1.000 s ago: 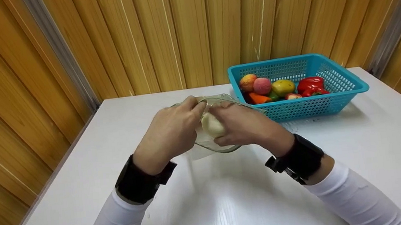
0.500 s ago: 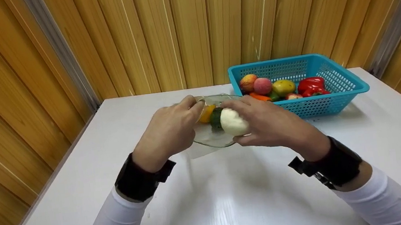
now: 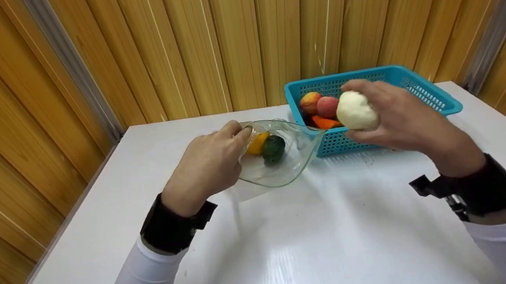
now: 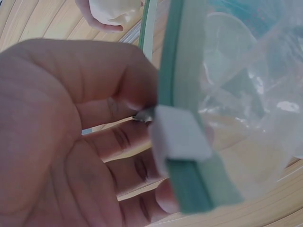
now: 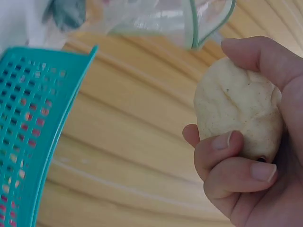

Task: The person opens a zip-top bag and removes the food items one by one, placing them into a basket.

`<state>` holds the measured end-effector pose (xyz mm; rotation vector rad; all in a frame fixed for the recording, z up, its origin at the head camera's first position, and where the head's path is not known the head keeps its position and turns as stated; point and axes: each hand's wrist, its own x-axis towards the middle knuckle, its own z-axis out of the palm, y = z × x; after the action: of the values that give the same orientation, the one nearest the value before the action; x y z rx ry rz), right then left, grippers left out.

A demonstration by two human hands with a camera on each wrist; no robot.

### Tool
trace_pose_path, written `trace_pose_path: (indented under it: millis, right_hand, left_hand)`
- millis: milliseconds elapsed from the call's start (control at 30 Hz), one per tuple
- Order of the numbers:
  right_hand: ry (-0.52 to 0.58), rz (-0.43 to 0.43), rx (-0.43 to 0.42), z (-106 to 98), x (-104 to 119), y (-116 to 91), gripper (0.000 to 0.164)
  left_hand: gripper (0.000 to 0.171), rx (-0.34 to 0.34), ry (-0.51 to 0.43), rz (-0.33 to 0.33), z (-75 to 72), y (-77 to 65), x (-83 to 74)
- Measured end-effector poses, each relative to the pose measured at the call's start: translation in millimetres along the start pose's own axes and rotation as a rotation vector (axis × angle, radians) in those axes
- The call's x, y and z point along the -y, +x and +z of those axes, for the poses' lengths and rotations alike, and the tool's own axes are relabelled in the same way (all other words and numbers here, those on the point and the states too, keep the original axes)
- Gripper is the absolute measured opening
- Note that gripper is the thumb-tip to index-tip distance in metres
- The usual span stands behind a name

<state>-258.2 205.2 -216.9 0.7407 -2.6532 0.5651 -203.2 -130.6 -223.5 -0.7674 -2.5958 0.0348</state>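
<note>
My left hand (image 3: 206, 165) grips the rim of a clear zip bag (image 3: 284, 171) with a green edge, its mouth spread wide. In the left wrist view a white slider (image 4: 182, 135) sits on the bag's zip by the fingers. Inside the bag lie an orange fruit (image 3: 257, 144) and a dark green, rounded piece of produce (image 3: 274, 149). My right hand (image 3: 406, 119) holds a pale, lumpy potato (image 3: 356, 111) in front of the blue basket, overlapping its rim in the head view. In the right wrist view fingers and thumb wrap the potato (image 5: 236, 106).
The blue perforated basket (image 3: 297, 91) stands at the back right of the white table (image 3: 283, 251). It holds a yellow-red fruit (image 3: 310, 103), a pink-red fruit (image 3: 327, 106) and a carrot (image 3: 323, 121); my right hand hides the rest. Wood-grain panels (image 3: 238, 44) rise behind.
My right hand has drawn the potato out of the bag and moved right, over to the basket. The bag's mouth now shows the fruit inside. The left hand stays nearly still.
</note>
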Motion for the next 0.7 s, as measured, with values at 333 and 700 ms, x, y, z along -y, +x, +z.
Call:
trace_pose_path:
  millis: [333, 700]
  right_hand:
    - [0.08, 0.279, 0.046, -0.2, -94.5, 14.4, 0.092]
    - [0.096, 0.393, 0.04, 10.2, -153.9, 15.7, 0.104]
  left_hand:
    - [0.047, 0.018, -0.014, 0.011, 1.1, -1.4, -1.4]
    - [0.047, -0.049, -0.034, 0.048, 0.2, -3.0, -1.0]
